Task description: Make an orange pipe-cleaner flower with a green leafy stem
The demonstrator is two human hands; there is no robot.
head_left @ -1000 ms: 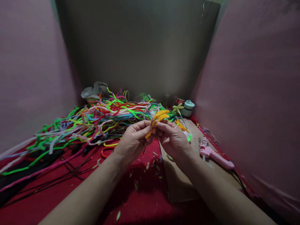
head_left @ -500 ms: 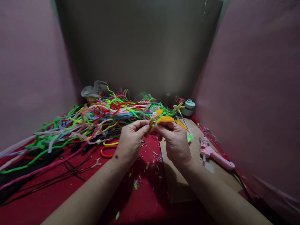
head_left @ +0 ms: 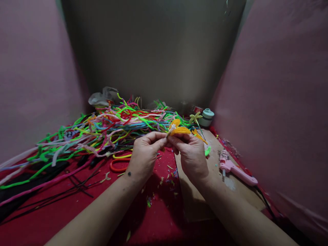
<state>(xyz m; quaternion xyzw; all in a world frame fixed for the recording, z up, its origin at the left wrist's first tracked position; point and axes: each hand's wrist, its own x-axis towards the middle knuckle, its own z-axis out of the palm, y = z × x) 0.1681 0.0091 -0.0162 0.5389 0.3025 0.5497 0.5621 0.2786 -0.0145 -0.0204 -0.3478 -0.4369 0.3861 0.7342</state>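
My left hand (head_left: 146, 150) pinches the base of a small flower (head_left: 175, 123) with an orange petal and a whitish centre. Against that base, my right hand (head_left: 192, 155) grips an orange pipe-cleaner petal (head_left: 181, 130) between thumb and fingers. Both hands meet in the air above the red cloth, fingertips nearly touching. The exact join between petal and base is hidden by my fingers. Just beyond my right hand lie more orange petals (head_left: 199, 136) and a pale yellow flower (head_left: 195, 117) on a stem.
Many coloured pipe cleaners (head_left: 123, 119) are heaped at the back left. Scissors with red and yellow handles (head_left: 119, 165) lie by my left wrist. A pink glue gun (head_left: 237, 171) rests on a board (head_left: 189, 205) at right, near a mint-coloured jar (head_left: 206, 118). Scraps dot the red cloth (head_left: 153, 218).
My hands have come closer together. The orange petal in my right hand now sits against the flower base, and the flower has turned so its white centre faces up more.
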